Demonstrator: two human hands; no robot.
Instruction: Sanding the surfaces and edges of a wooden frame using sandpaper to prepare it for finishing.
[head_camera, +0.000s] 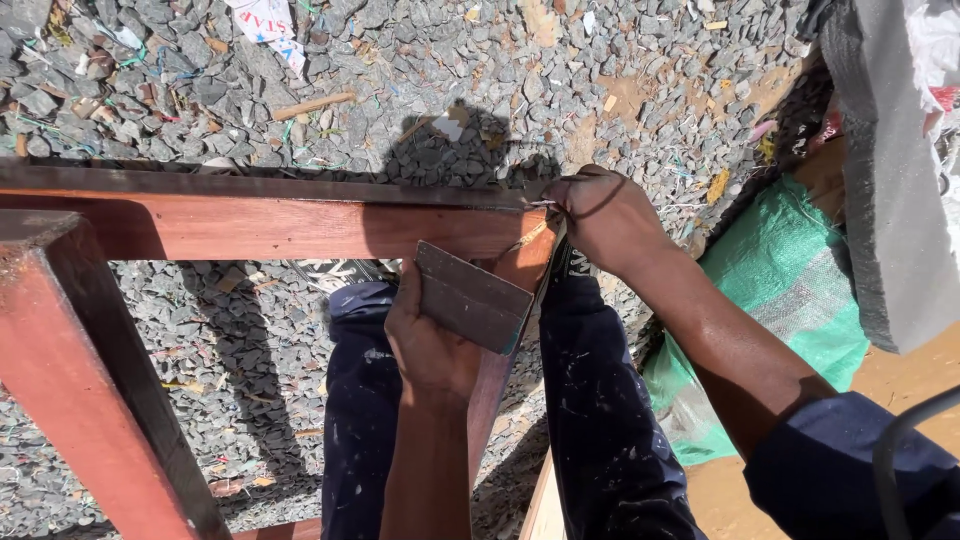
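Flat metal scraper held against the corner of a red-brown wooden frame.

Left of the hands: red-brown wooden frame (250, 225), glossy, standing over grey gravel (600, 90). Left hand (430, 345) closed around a flat metal scraper (472, 297), dull grey and worn, pressed to the frame corner just below the right hand (605, 215). Right hand closed over the corner, perhaps on a thin dark strip; not clear. Risk judged: blade could slip toward the right-hand fingers, or scratch the finish. Green sack (790, 280) lying right of the arm.
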